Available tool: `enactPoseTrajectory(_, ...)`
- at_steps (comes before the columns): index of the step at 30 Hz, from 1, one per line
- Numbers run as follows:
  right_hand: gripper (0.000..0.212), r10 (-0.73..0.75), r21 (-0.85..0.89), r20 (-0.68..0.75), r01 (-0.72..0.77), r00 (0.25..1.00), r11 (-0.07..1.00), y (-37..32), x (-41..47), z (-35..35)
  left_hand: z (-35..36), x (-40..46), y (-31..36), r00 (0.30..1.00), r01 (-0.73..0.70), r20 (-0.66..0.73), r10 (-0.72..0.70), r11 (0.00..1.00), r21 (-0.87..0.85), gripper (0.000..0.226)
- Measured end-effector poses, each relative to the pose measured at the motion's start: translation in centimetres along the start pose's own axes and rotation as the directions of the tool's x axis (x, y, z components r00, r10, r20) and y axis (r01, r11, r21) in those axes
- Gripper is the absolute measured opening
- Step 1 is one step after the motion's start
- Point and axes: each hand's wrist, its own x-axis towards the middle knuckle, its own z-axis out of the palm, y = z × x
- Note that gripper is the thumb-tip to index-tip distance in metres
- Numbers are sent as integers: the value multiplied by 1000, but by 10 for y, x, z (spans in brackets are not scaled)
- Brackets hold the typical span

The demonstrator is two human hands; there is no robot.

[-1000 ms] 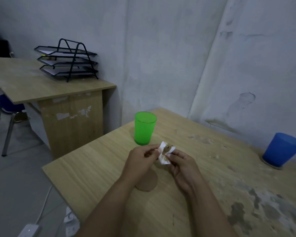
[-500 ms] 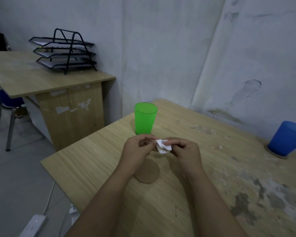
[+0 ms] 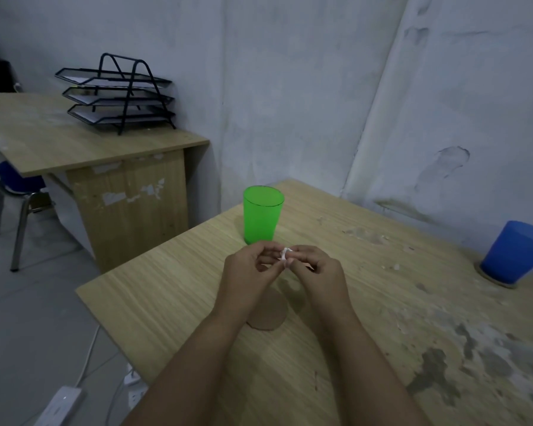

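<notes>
Head view: left hand [image 3: 246, 273] and right hand [image 3: 318, 272] pinch paper scrap [image 3: 284, 253]; green cup [image 3: 262, 215] beyond.

Of the person, only two arms and two hands show. The left forearm [image 3: 197, 358] and the right forearm [image 3: 360, 358] are bare along all their visible length, from the lower edge of the view up to the wrists. Both are slim and smooth in outline and narrow toward the wrists. The left hand [image 3: 250, 272] and the right hand [image 3: 317, 272] are bare too, with knuckles showing as soft ridges on their backs. In the dim light, nails and finer skin marks are too blurred to tell.
</notes>
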Motion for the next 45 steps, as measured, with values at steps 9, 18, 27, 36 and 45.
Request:
enactPoseTrajectory(9,11,134,41,-96,-130,986,991,0,1,-12,0,-7,0,983,-130,160,90,956,262,58)
enactPoseTrajectory(18,20,16,-884,123,103,992,456,6,9,-9,-34,-24,-11,904,-200,409,-124,722,662,85)
enactPoseTrajectory(27,23,167,-821,429,306,888,483,-12,5,-14,-31,-28,-11,880,-249,450,-150,662,707,123)
enactPoseTrajectory(36,19,15,-807,386,329,923,490,-7,12,-2,-28,-27,-9,888,-245,435,-153,643,726,119)
enactPoseTrajectory(45,17,-43,-745,446,397,894,536,-10,5,-37,-26,-25,-10,887,-225,429,-171,650,725,124)
